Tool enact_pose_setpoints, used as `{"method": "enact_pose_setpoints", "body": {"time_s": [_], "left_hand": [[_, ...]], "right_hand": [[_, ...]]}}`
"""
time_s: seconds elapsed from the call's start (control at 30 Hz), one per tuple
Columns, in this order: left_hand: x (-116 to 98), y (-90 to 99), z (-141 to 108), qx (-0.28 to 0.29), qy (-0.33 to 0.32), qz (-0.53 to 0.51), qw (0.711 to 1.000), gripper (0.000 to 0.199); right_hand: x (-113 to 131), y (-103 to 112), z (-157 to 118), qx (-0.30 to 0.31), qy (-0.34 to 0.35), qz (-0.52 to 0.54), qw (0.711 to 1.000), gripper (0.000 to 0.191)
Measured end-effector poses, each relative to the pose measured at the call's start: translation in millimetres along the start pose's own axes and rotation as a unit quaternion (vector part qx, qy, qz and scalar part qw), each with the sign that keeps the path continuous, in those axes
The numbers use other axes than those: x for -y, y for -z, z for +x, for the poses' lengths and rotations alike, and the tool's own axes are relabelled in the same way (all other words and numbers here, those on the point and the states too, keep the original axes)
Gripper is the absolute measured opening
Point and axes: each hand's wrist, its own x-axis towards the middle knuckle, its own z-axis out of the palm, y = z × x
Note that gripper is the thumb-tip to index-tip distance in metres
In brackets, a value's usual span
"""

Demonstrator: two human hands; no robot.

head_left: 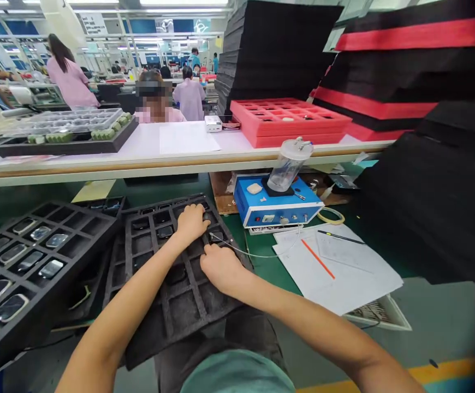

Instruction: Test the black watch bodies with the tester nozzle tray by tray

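Two hands at the central black foam tray [190, 297], which lies along the near edge of the green bench mat [260, 267], left of the papers. Left hand [190, 224]: fingers spread over cells near the tray's far edge, apparently open, nothing seen held. Right hand [221, 267]: fingers [207, 251] curled down into the tray beside the end of a thin white wire [254, 255]; whether they pinch anything, cannot tell. Both hands are at the tray's cells, dark items showing in several; count unclear. Second foam tray [77, 226] at the mat's left edge: about 11 glass-faced devices [30, 261]. Beyond the tray: 1 blue control unit [278, 210] carrying 1 clear lidded jar [290, 165]. On the white papers [356, 278]: 1 orange pen [317, 258], 1 black pen [342, 237].
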Motion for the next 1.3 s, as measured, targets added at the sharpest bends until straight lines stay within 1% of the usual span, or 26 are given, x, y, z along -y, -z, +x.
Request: {"method": "enact_pose_setpoints", "body": {"time_s": [0.07,0.13,0.17,0.2,0.23,0.3,0.33,0.37,0.4,0.43,0.47,0.5,0.57,0.6,0.63,0.7,0.77,0.83,0.87,0.93,1.0,1.03,1.07,1.1,1.17,1.3], "left_hand": [[-0.2,1.2,-4.5,0.010,0.010,-0.051,0.999,0.028],[-1.8,10.5,-12.3,0.024,0.024,-0.116,0.993,0.022],[-3.6,16.9,-17.2,0.035,0.031,-0.151,0.987,0.019],[-6.0,23.6,-22.9,0.048,0.037,-0.188,0.980,0.021],[-8.8,29.6,-29.3,0.062,0.041,-0.222,0.972,0.025],[-15.0,36.8,-43.1,0.094,0.043,-0.282,0.954,0.032],[-17.9,37.4,-49.8,0.116,0.047,-0.322,0.938,0.035],[-20.4,36.2,-55.7,0.138,0.052,-0.368,0.918,0.037],[-22.4,33.4,-60.8,0.152,0.055,-0.410,0.898,0.039],[-23.7,29.6,-64.7,0.151,0.053,-0.440,0.884,0.040],[-24.2,25.1,-67.6,0.134,0.043,-0.448,0.883,0.039],[-24.1,20.6,-69.5,0.098,0.021,-0.427,0.898,0.037],[-22.3,12.7,-71.7,0.009,-0.053,-0.312,0.949,0.027],[-21.0,9.7,-72.4,-0.022,-0.094,-0.250,0.963,0.022],[-19.7,7.5,-73.0,-0.040,-0.133,-0.201,0.970,0.018],[-17.8,4.8,-74.2,-0.048,-0.195,-0.152,0.968,0.018],[-17.3,3.9,-75.4,-0.041,-0.226,-0.150,0.962,0.020],[-17.7,3.9,-76.0,-0.029,-0.224,-0.165,0.960,0.019],[-17.8,4.3,-76.1,-0.018,-0.210,-0.183,0.960,0.018],[-17.5,5.3,-75.8,0.033,-0.152,-0.257,0.954,0.017],[-15.9,6.4,-75.3,0.108,-0.068,-0.359,0.924,0.023],[-14.6,6.8,-75.2,0.136,-0.032,-0.401,0.906,0.027],[-13.1,7.2,-75.1,0.151,-0.010,-0.425,0.893,0.030],[-11.7,7.5,-75.1,0.152,-0.003,-0.431,0.889,0.032],[-9.5,7.9,-75.4,0.132,-0.018,-0.409,0.903,0.030],[-9.7,9.1,-75.7,0.112,-0.056,-0.355,0.927,0.029]], "right_hand": [[-4.8,-1.9,-3.2,-0.012,0.002,0.011,1.000,0.021],[-13.5,-1.0,-8.5,-0.045,0.000,0.049,0.998,0.019],[-19.4,0.4,-11.8,-0.082,-0.005,0.093,0.992,0.018],[-25.9,2.3,-15.4,-0.135,-0.015,0.153,0.979,0.018],[-32.8,4.8,-19.1,-0.199,-0.028,0.222,0.954,0.017],[-45.5,10.7,-25.9,-0.326,-0.050,0.339,0.881,0.016],[-50.5,13.6,-28.6,-0.372,-0.053,0.369,0.850,0.015],[-54.3,16.3,-30.8,-0.405,-0.051,0.386,0.828,0.015],[-56.9,18.3,-32.4,-0.422,-0.046,0.397,0.814,0.014],[-58.5,19.5,-33.6,-0.428,-0.046,0.409,0.805,0.014],[-59.5,19.9,-34.4,-0.427,-0.051,0.424,0.797,0.013],[-60.2,19.6,-35.1,-0.421,-0.061,0.442,0.790,0.012],[-61.4,17.4,-36.4,-0.405,-0.083,0.475,0.777,0.012],[-62.3,16.0,-36.9,-0.399,-0.091,0.485,0.773,0.012],[-63.5,14.7,-37.4,-0.394,-0.094,0.490,0.772,0.012],[-66.5,13.1,-37.6,-0.387,-0.096,0.493,0.774,0.013],[-69.4,12.6,-36.5,-0.379,-0.093,0.492,0.778,0.014],[-71.2,12.4,-34.6,-0.373,-0.091,0.492,0.781,0.015],[-71.7,12.1,-33.6,-0.369,-0.091,0.495,0.782,0.015],[-72.0,11.2,-32.0,-0.359,-0.093,0.504,0.780,0.015],[-71.7,10.4,-31.0,-0.348,-0.098,0.518,0.776,0.015],[-71.4,10.5,-30.7,-0.341,-0.101,0.528,0.771,0.015],[-71.0,10.9,-30.5,-0.332,-0.104,0.541,0.766,0.016],[-70.5,11.7,-30.3,-0.322,-0.107,0.553,0.761,0.016],[-69.3,14.3,-29.7,-0.300,-0.111,0.572,0.755,0.017],[-67.8,19.2,-27.9,-0.294,-0.110,0.560,0.767,0.017]]}}
